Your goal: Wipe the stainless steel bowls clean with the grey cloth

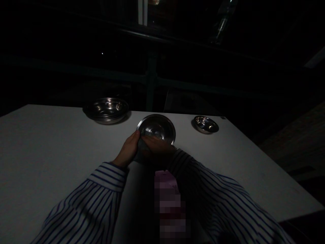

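A shiny metal bowl (166,125) is tilted toward me at the middle of the white table. My left hand (127,149) grips its left rim, thumb up along the edge. Inside the near part of the bowl, my right hand (158,146) presses a dark grey-green cloth (142,151) against the metal. Its fingers point left, and their tips are hard to make out in the dim light. The cloth hangs over the near rim between both hands.
On the white table (63,145), a stack of metal bowls (108,117) stands at the back left. A smaller metal bowl (206,125) sits at the back right. A pink packet (166,184), partly pixelated, lies in front of me. Dark green framework (151,74) rises behind the table.
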Demonstrator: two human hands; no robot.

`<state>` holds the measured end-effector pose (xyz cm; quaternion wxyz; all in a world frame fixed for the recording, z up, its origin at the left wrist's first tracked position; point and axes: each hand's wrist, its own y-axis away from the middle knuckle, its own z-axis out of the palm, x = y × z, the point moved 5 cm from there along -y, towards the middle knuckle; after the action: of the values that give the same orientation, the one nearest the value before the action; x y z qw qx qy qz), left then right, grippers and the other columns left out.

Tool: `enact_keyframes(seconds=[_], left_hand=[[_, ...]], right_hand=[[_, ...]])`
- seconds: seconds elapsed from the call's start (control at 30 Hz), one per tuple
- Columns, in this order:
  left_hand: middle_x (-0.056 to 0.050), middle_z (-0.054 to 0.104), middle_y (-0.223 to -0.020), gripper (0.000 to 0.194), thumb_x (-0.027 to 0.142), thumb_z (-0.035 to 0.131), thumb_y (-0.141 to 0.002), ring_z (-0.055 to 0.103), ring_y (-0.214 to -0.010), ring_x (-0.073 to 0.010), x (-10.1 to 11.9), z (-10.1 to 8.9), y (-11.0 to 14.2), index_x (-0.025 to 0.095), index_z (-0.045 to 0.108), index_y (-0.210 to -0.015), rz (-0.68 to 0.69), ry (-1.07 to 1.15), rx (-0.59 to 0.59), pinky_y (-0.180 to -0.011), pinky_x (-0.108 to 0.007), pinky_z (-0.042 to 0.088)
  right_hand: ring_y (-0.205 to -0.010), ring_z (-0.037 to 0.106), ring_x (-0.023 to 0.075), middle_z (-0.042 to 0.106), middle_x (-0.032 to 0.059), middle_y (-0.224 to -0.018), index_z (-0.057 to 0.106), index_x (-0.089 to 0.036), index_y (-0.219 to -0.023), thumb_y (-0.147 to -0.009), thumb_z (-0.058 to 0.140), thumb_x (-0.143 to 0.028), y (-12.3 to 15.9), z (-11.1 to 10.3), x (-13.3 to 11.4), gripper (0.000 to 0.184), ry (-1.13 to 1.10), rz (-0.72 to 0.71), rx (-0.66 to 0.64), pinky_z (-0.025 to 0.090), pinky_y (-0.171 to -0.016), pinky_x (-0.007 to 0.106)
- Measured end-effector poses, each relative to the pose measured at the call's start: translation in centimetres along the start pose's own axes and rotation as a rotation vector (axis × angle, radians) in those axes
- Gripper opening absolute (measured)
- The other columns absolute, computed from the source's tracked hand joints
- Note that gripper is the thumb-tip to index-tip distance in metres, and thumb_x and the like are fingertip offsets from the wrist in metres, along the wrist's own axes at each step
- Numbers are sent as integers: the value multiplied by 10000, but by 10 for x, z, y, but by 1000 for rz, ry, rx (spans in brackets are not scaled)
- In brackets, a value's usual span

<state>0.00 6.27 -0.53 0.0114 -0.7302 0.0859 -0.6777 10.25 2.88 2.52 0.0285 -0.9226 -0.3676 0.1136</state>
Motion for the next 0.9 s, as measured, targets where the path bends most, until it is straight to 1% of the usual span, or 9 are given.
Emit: enact_keyframes(seconds=[0.13, 0.2, 0.27, 0.33, 0.4, 0.5, 0.6, 0.67, 0.9], left_hand=[[-97, 610, -1175, 583, 577, 362, -806, 528, -1096, -248, -1, 0, -2, 146, 574, -1136, 41, 2, 25, -953, -338, 367], [-99, 619, -1161, 594, 581, 364, -803, 540, -1082, -248, -2, 2, -3, 136, 577, -1134, 36, 31, 22, -944, -335, 378], [-99, 616, -1168, 611, 588, 354, -804, 539, -1090, -245, 0, 3, -3, 132, 575, -1144, 36, 23, 8, -951, -332, 375], [-96, 602, -1193, 620, 594, 346, -803, 525, -1114, -244, 2, 2, -1, 137, 571, -1156, 35, -35, 26, -966, -333, 361], [-93, 605, -1189, 617, 597, 344, -801, 521, -1120, -252, 4, -2, 0, 142, 582, -1144, 16, -105, 68, -970, -345, 361], [-97, 626, -1154, 612, 591, 343, -805, 550, -1079, -256, 5, -5, 1, 135, 590, -1129, 0, -103, 100, -943, -358, 393], [-111, 625, -1152, 629, 591, 346, -804, 567, -1052, -246, 3, 0, -1, 122, 564, -1163, -5, -11, 62, -922, -367, 410], [-117, 620, -1159, 639, 594, 343, -802, 569, -1050, -243, 2, 3, -2, 121, 553, -1177, -10, 42, 40, -920, -375, 410], [-85, 598, -1202, 584, 560, 331, -823, 504, -1146, -237, 4, -4, 1, 150, 570, -1163, -9, -88, 100, -978, -340, 356]], right_hand=[[-975, 567, 287, 614, 137, -1064, 556, -132, -1068, -826, 482, -245, 17, -2, 8, 276, 120, 65, -189, 459, -786, 432], [-956, 572, 293, 628, 129, -1027, 578, -148, -1022, -799, 519, -240, 21, -5, 13, 249, 170, 73, -216, 457, -766, 442], [-962, 570, 255, 616, 125, -1059, 556, -138, -1063, -802, 517, -215, 16, -3, 11, 275, 116, 7, -181, 457, -788, 405], [-1007, 548, 224, 577, 145, -1137, 492, -92, -1155, -825, 491, -207, 5, 1, 6, 350, 31, -50, -75, 450, -826, 369], [-1048, 523, 228, 533, 174, -1201, 436, -47, -1214, -836, 483, -228, -1, 6, 4, 422, 16, -39, 7, 437, -853, 369], [-1013, 542, 243, 563, 141, -1175, 479, -99, -1195, -840, 468, -250, 9, 9, 7, 386, 110, 23, -62, 444, -807, 390], [-989, 547, 276, 609, 116, -1100, 552, -144, -1121, -826, 480, -269, 29, 3, 14, 329, 290, 47, -183, 427, -773, 426], [-994, 542, 284, 621, 120, -1072, 573, -141, -1087, -820, 482, -259, 33, -1, 15, 306, 352, 48, -219, 412, -785, 441], [-1033, 535, 206, 544, 122, -1208, 407, -107, -1259, -892, 359, -250, 0, 11, -1, 396, 135, 72, -92, 443, -808, 341]])
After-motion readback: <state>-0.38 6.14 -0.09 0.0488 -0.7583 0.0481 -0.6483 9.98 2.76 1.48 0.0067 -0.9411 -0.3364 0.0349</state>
